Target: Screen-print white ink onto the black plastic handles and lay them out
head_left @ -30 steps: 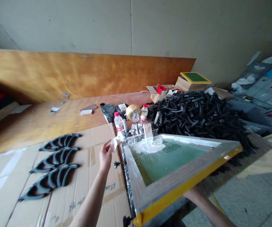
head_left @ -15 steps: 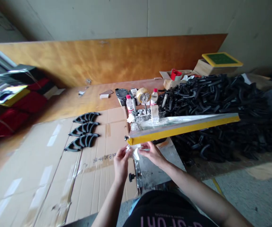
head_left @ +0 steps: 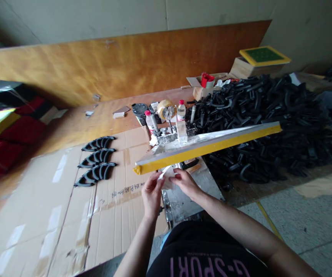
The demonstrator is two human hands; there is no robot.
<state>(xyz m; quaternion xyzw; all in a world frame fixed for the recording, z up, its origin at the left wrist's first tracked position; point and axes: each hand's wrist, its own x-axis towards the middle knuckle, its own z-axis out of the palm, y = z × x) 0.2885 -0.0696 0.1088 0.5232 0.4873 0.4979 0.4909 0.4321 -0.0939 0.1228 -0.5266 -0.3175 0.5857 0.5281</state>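
Observation:
Between my two hands is a small white sheet, paper or thin cloth [head_left: 168, 177]; I cannot tell which. My left hand [head_left: 153, 191] pinches its left edge, and my right hand [head_left: 186, 184] pinches its right side. Just above the fingers runs the near edge of a tilted screen frame [head_left: 209, 148] with yellow tape along its side. Under that frame a black curved part [head_left: 189, 164] shows on the metal bench [head_left: 183, 204], mostly covered by the frame.
Three rows of black curved parts [head_left: 96, 175] lie on the cardboard [head_left: 119, 215] at left. A large heap of black parts [head_left: 258, 104] fills the right. Behind the frame stand bottles [head_left: 181, 110], a tape roll [head_left: 166, 110] and a dark tub [head_left: 140, 111].
The white sheet has been turned and spread flatter between my hands. The screen frame's near left corner has shifted left relative to the bench. My view has also moved a little.

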